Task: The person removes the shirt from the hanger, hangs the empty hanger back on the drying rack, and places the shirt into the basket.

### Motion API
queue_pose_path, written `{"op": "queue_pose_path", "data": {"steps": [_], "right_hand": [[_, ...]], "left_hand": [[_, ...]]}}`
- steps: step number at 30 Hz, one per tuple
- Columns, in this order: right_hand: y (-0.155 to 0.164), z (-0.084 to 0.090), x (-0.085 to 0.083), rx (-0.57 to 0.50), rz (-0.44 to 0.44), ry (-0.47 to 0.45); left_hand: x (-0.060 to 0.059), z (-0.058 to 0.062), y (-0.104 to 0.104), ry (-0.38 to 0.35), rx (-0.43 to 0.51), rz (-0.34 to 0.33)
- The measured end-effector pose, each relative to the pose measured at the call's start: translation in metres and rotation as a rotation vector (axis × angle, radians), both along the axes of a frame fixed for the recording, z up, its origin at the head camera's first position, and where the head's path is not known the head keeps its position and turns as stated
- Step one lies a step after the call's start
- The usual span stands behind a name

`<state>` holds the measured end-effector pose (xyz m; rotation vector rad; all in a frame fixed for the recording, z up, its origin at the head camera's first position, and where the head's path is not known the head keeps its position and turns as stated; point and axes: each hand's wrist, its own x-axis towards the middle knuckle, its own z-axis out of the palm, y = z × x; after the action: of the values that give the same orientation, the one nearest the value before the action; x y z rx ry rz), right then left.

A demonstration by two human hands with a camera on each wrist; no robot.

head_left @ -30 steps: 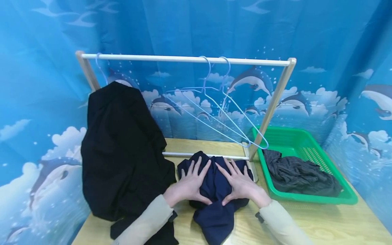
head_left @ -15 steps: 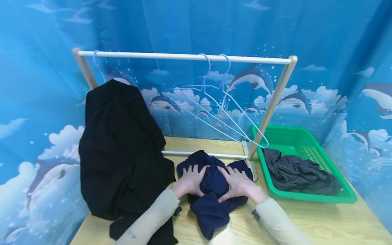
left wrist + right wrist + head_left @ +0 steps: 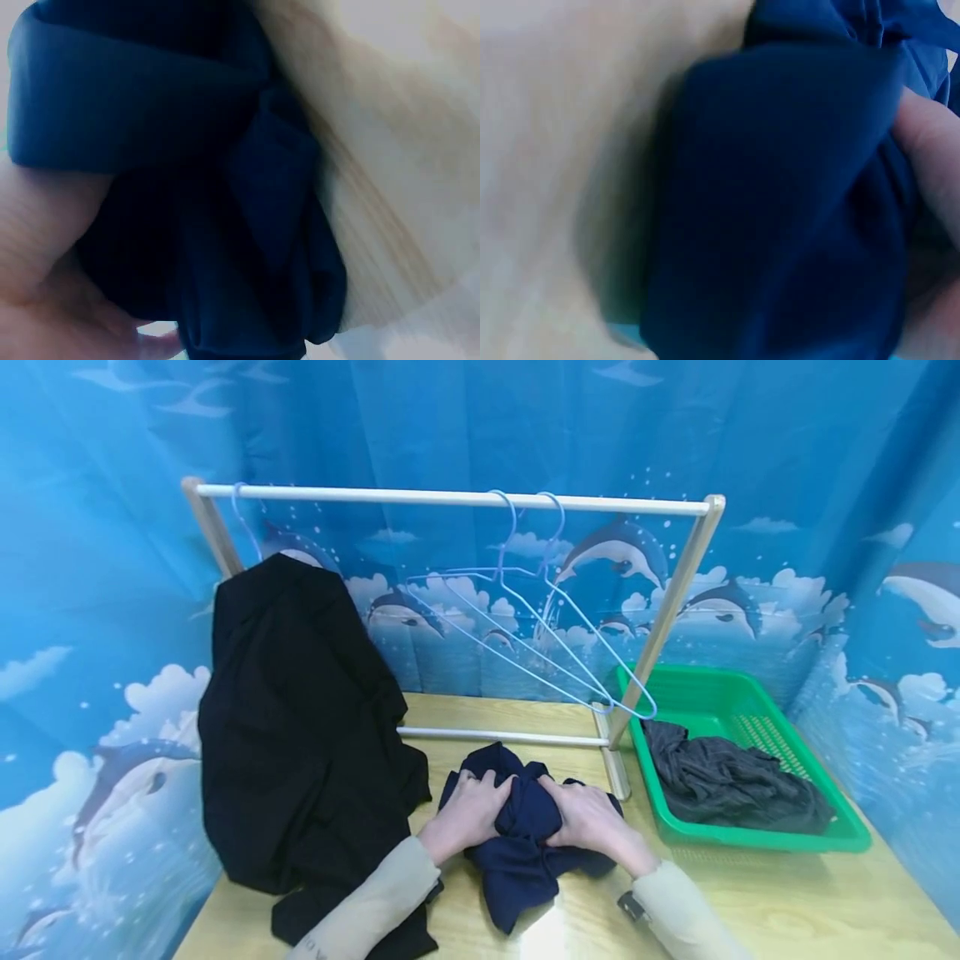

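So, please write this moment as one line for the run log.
left hand: grips navy garment | right hand: grips navy garment | garment: bunched on table | green basket: holds grey cloth

No legible text, label, brand, number or sign appears in any view. The backdrop (image 3: pixel 750 460) carries only printed dolphins and clouds. A small dark mark on the left sleeve (image 3: pixel 318 950) is too small and cut off to read. Both wrist views show only blurred navy cloth (image 3: pixel 202 187).
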<state>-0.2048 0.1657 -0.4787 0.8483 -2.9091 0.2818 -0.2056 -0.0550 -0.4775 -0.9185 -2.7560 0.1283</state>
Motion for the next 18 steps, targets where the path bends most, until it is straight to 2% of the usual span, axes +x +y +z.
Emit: {"op": "queue_pose_path", "data": {"steps": [5,9,14,18], "right_hand": [[0.000,0.000,0.011,0.003,-0.024,0.074],[0.004,0.009,0.020,-0.015,-0.036,0.203],[0.011,0.034,0.027,-0.056,-0.033,0.448],[0.018,0.057,0.033,-0.083,-0.032,0.581]], "left_hand": [[0.006,0.003,0.000,0.033,0.032,-0.009],[0.012,0.016,-0.001,0.049,0.091,-0.020],[0.019,0.048,0.004,0.139,0.126,-0.031],[0.025,0.075,0.011,0.253,0.130,-0.055]]}}
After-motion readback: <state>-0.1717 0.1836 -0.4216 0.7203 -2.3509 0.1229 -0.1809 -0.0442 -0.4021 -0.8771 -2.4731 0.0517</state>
